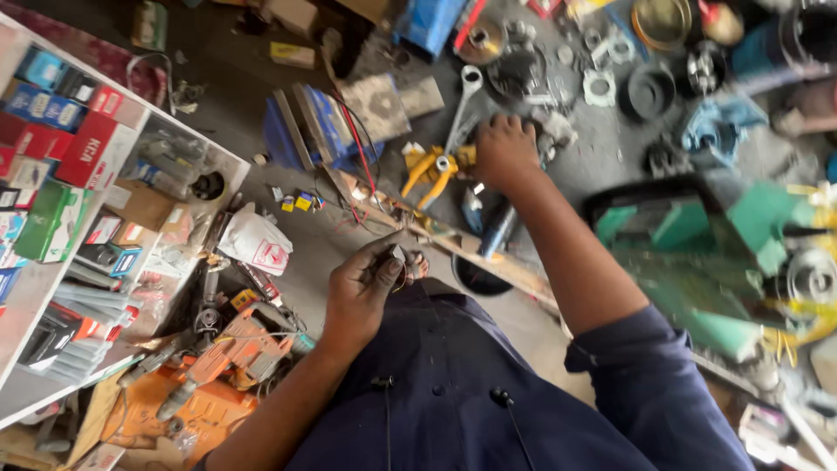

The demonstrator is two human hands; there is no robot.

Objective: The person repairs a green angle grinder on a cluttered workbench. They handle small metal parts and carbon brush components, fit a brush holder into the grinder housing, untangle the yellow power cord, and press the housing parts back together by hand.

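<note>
My left hand is curled just above my dark blue shirt, pinching a small dark metal part between thumb and fingers. My right hand is stretched far out, fingers closed down on the floor clutter among small parts beside yellow-handled pliers and a long silver spanner. What the right hand's fingers hold is hidden under them.
A shelf of coloured boxes stands at the left. An orange power drill lies at lower left near a white bag. A green machine frame fills the right. Metal rings, gears and tins lie scattered at the top.
</note>
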